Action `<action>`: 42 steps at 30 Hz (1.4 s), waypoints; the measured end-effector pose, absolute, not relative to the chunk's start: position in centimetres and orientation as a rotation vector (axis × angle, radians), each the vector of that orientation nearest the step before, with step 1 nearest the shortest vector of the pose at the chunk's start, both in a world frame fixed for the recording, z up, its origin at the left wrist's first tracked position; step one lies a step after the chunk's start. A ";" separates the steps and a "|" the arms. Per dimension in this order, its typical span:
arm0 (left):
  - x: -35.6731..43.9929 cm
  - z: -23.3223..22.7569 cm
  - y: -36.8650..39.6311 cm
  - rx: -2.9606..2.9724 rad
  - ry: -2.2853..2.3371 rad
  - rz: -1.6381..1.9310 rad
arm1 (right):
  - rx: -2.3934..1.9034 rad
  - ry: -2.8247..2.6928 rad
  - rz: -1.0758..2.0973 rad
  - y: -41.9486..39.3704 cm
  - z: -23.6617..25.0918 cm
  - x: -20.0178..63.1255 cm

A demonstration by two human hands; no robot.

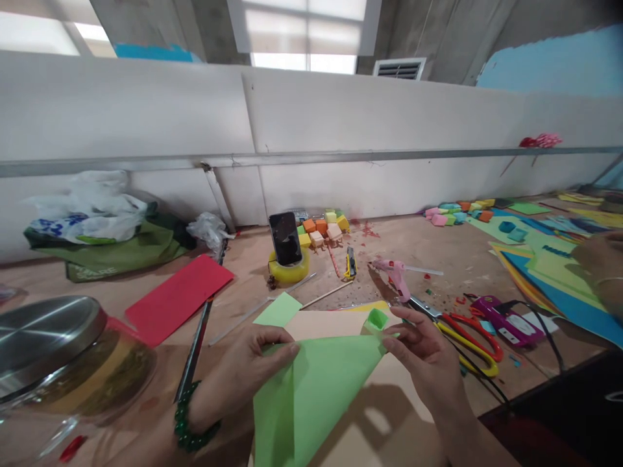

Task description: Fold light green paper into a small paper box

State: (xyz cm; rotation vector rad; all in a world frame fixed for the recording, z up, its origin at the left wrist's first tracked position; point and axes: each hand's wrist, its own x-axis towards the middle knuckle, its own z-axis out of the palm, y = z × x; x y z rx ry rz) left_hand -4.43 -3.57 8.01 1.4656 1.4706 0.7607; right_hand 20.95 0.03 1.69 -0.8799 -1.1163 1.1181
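Note:
A folded sheet of light green paper [331, 383] is stretched between my two hands above a larger peach sheet [389, 415]. My left hand [260, 357], with a dark green bead bracelet [183, 418] at its wrist, pinches the paper's upper left edge. With thumb and fingers my right hand [421, 353] grips the pointed right corner. Just behind that corner sits a small green paper box [376, 320], open at the top. A flat light green square [278, 309] lies beyond my left hand.
Scissors [467, 337], a pink glue gun [396, 275] and a purple device [509, 321] lie right. A phone [285, 239] leans on a yellow tape roll [288, 267]. A glass jar [63, 357] stands left. Another person's hand [601, 259] is at far right.

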 end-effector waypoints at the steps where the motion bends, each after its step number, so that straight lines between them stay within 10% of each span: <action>1: -4.4 8.0 -3.6 1.465 1.476 0.756 | -0.886 -1.113 1.106 0.0 1.7 21.0; 42: -5.3 7.7 -2.8 1.220 1.460 0.665 | -0.910 -1.142 1.200 0.6 0.9 21.2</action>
